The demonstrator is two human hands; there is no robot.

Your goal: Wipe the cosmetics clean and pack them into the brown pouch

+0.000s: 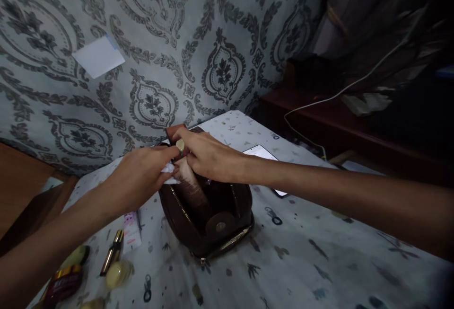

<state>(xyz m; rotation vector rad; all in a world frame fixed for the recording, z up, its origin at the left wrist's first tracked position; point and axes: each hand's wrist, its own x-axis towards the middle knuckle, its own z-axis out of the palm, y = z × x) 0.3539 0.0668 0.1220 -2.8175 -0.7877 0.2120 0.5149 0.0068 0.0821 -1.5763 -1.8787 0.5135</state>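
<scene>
A dark brown zippered bag (177, 224) stands with its top unzipped on the patterned cloth. Over its far side, my left hand (142, 169) is closed on a crumpled white tissue (169, 172). My right hand (209, 157) reaches across from the right, fingers bent and closed around a small pale round piece (180, 145); the left fingertips meet it too. Whether that piece belongs to something larger is hidden. Inside the bag leans a tan tube (191, 186) with faint lettering, its upper end just below my hands. A brown flap (175, 131) shows behind my right fingers.
Left of the bag lie a pink-and-white tube (132, 233), a dark bottle with gold cap (112, 252), a cream round item (118, 273) and a dark red jar (64, 283). A lit phone (260, 150) lies beyond my right forearm. A white cable (340, 92) hangs at right.
</scene>
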